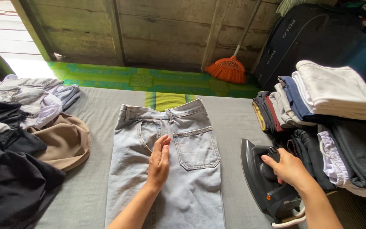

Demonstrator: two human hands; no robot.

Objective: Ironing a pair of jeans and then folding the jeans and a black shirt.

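A pair of light blue jeans (191, 178) lies flat on the grey cloth surface (94, 186), waistband away from me, one back pocket showing. My left hand (159, 162) rests flat on the jeans beside that pocket, fingers together. My right hand (288, 167) grips the handle of a dark clothes iron (259, 178) that stands on its heel to the right of the jeans.
A heap of unfolded clothes (18, 140) in black, tan and white covers the left side. Folded clothes (327, 110) are stacked at the right. An orange broom (229, 68) leans on the wooden wall behind a green mat (149, 80).
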